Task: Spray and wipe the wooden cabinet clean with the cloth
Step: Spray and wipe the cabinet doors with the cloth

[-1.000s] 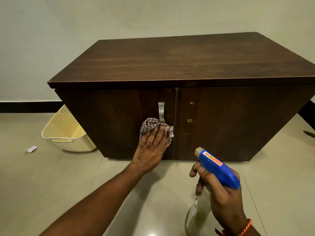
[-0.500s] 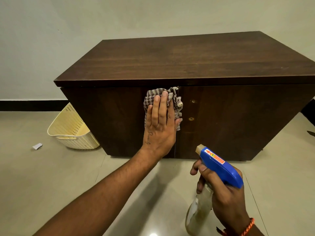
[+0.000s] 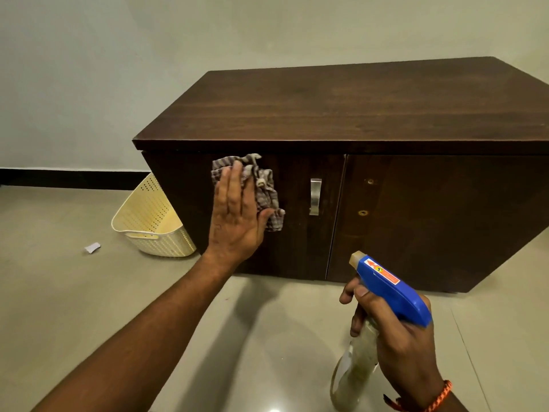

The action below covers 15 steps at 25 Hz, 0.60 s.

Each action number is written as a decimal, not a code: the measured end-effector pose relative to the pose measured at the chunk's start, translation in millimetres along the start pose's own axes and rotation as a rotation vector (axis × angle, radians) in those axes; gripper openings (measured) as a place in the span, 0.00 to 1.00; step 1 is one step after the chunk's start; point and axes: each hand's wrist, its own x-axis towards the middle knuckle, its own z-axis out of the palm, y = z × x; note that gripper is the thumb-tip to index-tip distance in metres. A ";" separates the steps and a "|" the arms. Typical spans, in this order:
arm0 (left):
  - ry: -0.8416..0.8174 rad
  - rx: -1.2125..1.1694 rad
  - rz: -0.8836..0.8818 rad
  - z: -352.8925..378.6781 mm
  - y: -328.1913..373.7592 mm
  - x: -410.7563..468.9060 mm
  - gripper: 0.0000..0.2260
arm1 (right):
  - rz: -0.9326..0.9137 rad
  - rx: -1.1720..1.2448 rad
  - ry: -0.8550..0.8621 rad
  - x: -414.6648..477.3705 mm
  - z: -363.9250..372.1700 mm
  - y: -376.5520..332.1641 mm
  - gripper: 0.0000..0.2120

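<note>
A dark wooden cabinet [image 3: 341, 114] with two doors stands on the floor against the wall. My left hand [image 3: 236, 217] lies flat with straight fingers on a crumpled checked cloth [image 3: 263, 185], pressing it against the upper left part of the left door. A metal handle [image 3: 315, 196] sits to the right of the cloth. My right hand [image 3: 395, 340] grips a spray bottle [image 3: 386, 288] with a blue trigger head and a clear body, held low in front of the right door, nozzle pointing towards the cabinet.
A cream perforated plastic basket [image 3: 148, 221] leans on the floor at the cabinet's left side. A small scrap of white paper [image 3: 92, 248] lies on the tiled floor further left. A black skirting runs along the wall.
My left hand slid the cloth up the door from beside the handle to the top edge, then left across the door, uncovering the handle. The spray bottle stayed about where it was.
</note>
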 end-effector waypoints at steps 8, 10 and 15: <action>0.132 -0.132 -0.298 -23.9 -54.9 21.5 0.30 | 0.036 0.013 -0.063 -2.5 32.6 9.9 0.12; 0.069 -0.053 -0.177 -19.6 -30.2 23.7 0.33 | 0.035 0.031 -0.071 -2.8 42.4 8.1 0.13; 0.026 0.108 0.256 -7.6 15.4 36.7 0.34 | -0.009 0.005 -0.052 0.9 47.3 11.2 0.12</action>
